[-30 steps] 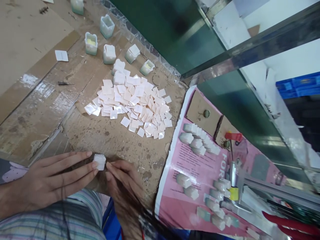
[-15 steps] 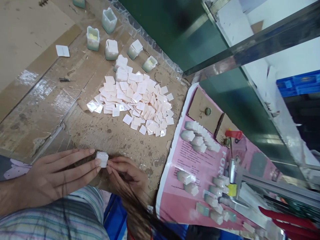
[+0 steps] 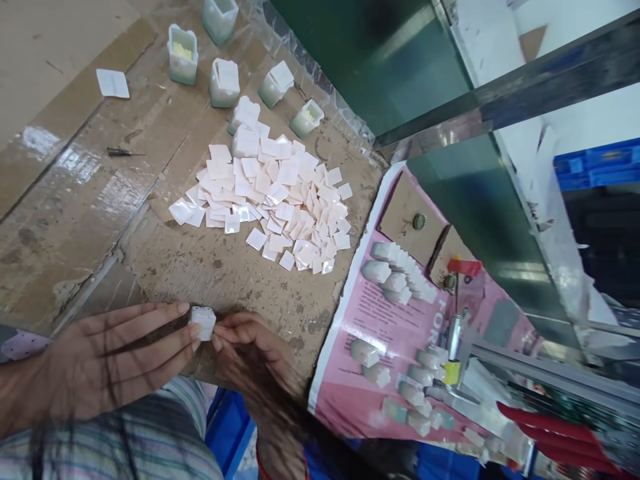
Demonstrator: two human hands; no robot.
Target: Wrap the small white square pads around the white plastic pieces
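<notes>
White, square-cornered block (image 3: 203,323), possibly stacked shell, sits in a narrow grip against the stained cardboard (image 3: 165,267). The left hand (image 3: 115,350) presses its fingertips to one side, while the right hand (image 3: 250,350) pinches the opposite side. Beyond them lies a loose pile of mother-of-pearl squares (image 3: 270,200), with small translucent tubs (image 3: 183,55) past it. A pink printed sheet (image 3: 350,400) to the right bears more white blocks (image 3: 375,271).
</notes>
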